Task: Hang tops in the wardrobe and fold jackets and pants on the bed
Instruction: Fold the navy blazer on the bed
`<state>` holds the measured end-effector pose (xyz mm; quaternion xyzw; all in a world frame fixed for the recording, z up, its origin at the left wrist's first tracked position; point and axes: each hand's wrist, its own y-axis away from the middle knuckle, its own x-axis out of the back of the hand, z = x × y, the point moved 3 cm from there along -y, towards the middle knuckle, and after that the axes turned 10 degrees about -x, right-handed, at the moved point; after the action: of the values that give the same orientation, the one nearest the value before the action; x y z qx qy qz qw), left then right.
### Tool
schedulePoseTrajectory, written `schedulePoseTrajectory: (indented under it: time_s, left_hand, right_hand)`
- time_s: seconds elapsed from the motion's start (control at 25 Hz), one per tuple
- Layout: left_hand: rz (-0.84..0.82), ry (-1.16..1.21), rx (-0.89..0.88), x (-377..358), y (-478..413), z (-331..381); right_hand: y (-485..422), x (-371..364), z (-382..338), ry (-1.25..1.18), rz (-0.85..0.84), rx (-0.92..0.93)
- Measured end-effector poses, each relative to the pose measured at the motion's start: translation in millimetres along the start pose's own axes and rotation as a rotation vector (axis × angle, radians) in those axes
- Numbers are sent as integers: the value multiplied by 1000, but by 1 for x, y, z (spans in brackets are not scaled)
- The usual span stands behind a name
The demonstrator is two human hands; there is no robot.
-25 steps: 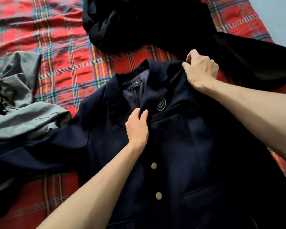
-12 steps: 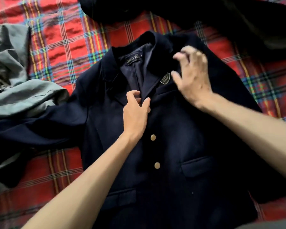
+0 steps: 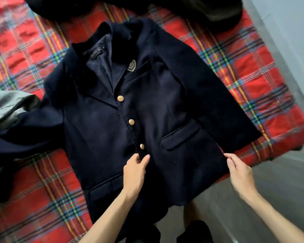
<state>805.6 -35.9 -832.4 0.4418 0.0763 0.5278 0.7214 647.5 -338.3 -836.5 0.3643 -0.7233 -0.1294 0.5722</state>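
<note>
Your left hand [image 3: 135, 170] pinches the front edge of the gold-buttoned navy blazer [image 3: 165, 106], your right hand [image 3: 239, 172] its side hem. You seem to be smoothing it on the red plaid bed [image 3: 253, 67]; next, fold the sleeves inward.

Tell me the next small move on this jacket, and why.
Probably tug the jacket straight to flatten it: the left hand pinches its front below the lowest button, the right hand grips its side edge, and it lies face up.
</note>
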Motion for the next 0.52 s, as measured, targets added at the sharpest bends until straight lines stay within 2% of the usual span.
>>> schedulePoseTrajectory:
  time_s: [0.12,0.24,0.4,0.52]
  left_hand:
    - [-48,182,64,-15,25,-16]
    - [-78,333,86,-29,42,-21]
    - [-69,438,77,-42,55,-30]
    - [-79,581,20,-48,59,-30]
  right_hand:
    - [2,4,26,-288,-249,-147]
    - [4,-1,27,-410,-367,-130]
    - [-12,-13,24,-399,-184,6]
    - [-4,14,23,-278,155,195]
